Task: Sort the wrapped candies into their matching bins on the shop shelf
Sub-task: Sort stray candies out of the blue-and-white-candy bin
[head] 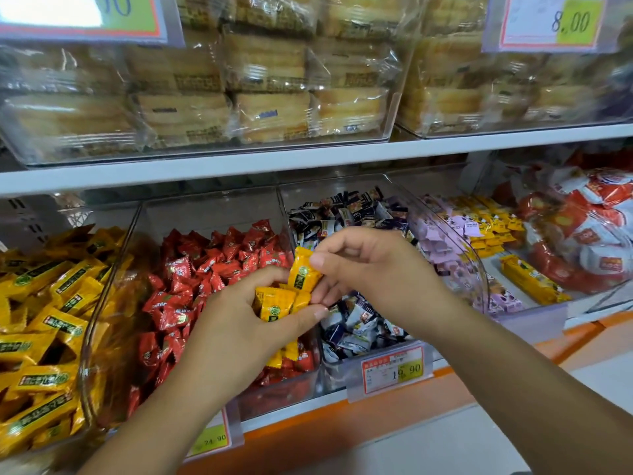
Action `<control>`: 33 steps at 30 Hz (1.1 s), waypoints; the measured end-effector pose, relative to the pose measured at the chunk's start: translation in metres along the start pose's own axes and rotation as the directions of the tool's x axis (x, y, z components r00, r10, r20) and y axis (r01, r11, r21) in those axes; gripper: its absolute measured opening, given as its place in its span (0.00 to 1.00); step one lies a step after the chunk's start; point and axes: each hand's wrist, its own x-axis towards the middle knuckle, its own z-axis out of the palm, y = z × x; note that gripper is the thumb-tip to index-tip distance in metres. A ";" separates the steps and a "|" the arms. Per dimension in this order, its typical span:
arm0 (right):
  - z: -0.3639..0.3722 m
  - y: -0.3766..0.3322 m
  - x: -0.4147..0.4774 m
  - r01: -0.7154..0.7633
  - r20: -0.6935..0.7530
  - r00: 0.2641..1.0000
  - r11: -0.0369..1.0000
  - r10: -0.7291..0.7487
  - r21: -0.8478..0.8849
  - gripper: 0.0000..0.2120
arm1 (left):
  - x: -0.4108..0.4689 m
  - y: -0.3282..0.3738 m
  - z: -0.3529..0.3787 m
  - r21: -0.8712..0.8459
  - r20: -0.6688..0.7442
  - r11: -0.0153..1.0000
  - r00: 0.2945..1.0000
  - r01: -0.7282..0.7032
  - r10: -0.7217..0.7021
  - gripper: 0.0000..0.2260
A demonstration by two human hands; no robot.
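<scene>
Yellow wrappers fill both hands. The left hand [239, 323] curls its fingers and thumb round a bunch [274, 303] of yellow candies, held above the near part of the red bin [281, 392]. The right hand [370, 265] pinches one more yellow candy [303, 272] between thumb and fingertips, upright and just above the bunch. The two hands meet there, fingertips close to touching, over the wall between the red bin and the dark bin [337, 371].

Red candies [191, 269] heap the red bin; a couple of yellow ones lie among them under the left hand. Dark candies [346, 207], in navy and white wrappers, fill the dark bin to the right. At far left the yellow bin [85, 354], clear and curved, holds a heap of candies [61, 279] in the same yellow wrapper.

A price tag [394, 370] reading 19.90 hangs on the near face of the dark bin. Lilac packets [442, 241] lie further right. Above, a white shelf [239, 162] carries clear trays of pastry packs [267, 111].
</scene>
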 end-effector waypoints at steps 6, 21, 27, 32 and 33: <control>-0.046 -0.008 0.002 -0.230 0.051 0.944 0.761 0.326 -0.606 0.13 | 0.001 -0.002 -0.001 0.069 -0.018 0.992 0.995 0.104 -0.103 0.07; -0.005 0.049 0.019 -0.083 0.185 0.766 0.381 0.615 -0.921 0.48 | 0.001 -0.010 0.013 -0.011 0.153 0.981 0.970 0.193 -0.189 0.14; -0.015 0.064 0.022 -0.203 0.098 0.877 0.547 0.471 -0.812 0.37 | 0.003 -0.018 0.013 0.044 0.131 0.973 0.964 0.227 -0.231 0.36; -0.023 0.074 0.030 -0.230 -0.022 0.957 0.715 0.288 -0.660 0.23 | 0.002 -0.011 0.014 0.088 0.129 0.971 0.964 0.224 -0.234 0.35; -0.024 0.074 0.032 -0.226 -0.060 0.968 0.747 0.242 -0.626 0.21 | 0.001 -0.005 0.014 0.088 0.120 0.966 0.960 0.245 -0.254 0.28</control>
